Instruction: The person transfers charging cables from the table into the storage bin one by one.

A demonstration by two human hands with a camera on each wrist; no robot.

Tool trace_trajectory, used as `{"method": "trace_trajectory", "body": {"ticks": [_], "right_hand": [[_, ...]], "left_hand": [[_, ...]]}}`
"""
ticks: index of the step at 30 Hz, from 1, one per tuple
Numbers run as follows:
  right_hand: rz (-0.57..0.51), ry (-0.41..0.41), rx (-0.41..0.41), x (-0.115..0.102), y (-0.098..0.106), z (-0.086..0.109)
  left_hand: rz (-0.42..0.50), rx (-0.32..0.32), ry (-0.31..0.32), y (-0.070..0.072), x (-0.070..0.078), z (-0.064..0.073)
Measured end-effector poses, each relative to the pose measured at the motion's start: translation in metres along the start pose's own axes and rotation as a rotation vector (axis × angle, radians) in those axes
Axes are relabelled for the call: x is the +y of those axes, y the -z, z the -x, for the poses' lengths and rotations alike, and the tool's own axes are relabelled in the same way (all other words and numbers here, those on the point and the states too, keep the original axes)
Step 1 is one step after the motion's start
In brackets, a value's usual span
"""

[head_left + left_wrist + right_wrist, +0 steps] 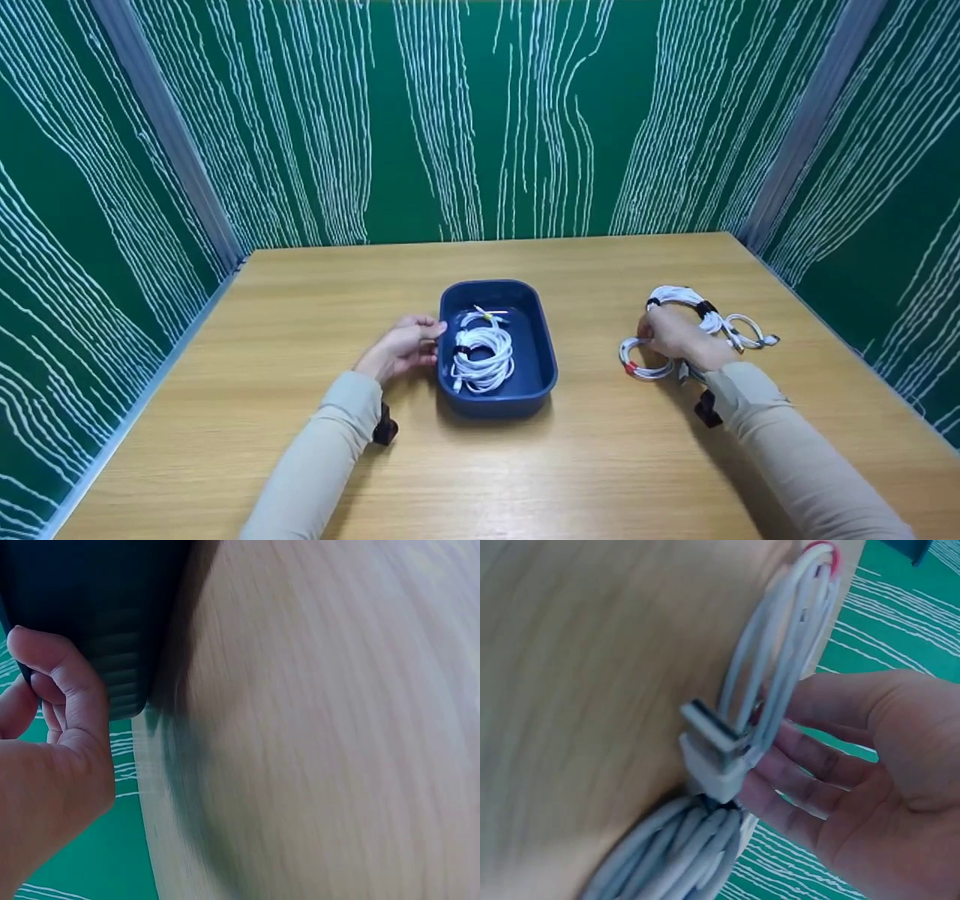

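Pinching red-tied cable (pixel 784 675), right hand (pixel 679 335), fingertips hidden

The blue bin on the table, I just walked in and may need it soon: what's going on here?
A person's left hand holds the side of the blue bin, which has coiled white cables in it. The right hand pinches a white coil with a red tie, off to the bin's right. More white cables lie on the table by that hand.

White-streaked green walls (pixel 517 120), grey corner posts (pixel 171 127), wooden table (pixel 592 457)
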State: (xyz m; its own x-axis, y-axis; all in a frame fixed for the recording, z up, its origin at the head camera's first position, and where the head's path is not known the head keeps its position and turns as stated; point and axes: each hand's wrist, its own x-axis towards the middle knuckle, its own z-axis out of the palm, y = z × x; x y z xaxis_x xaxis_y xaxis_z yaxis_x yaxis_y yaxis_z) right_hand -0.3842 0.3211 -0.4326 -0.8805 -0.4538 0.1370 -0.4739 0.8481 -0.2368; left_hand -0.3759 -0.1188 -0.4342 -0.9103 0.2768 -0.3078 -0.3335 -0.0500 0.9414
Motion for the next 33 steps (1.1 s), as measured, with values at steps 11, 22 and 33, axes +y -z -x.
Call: {"method": "trace_trajectory", "body": {"ticks": [11, 22, 33], "right_hand": [[-0.154, -0.049, -0.003, 0.005, 0.012, 0.005], [-0.462, -0.177, -0.138, 0.010, 0.020, 0.007], [-0.612, -0.237, -0.178, -0.005, 0.028, -0.002]], "left_hand": [[0.015, -0.019, -0.018, 0.001, -0.001, 0.001], [0.027, -0.018, -0.015, 0.001, -0.001, 0.001], [0.028, -0.012, -0.012, 0.000, -0.001, 0.001]]}}
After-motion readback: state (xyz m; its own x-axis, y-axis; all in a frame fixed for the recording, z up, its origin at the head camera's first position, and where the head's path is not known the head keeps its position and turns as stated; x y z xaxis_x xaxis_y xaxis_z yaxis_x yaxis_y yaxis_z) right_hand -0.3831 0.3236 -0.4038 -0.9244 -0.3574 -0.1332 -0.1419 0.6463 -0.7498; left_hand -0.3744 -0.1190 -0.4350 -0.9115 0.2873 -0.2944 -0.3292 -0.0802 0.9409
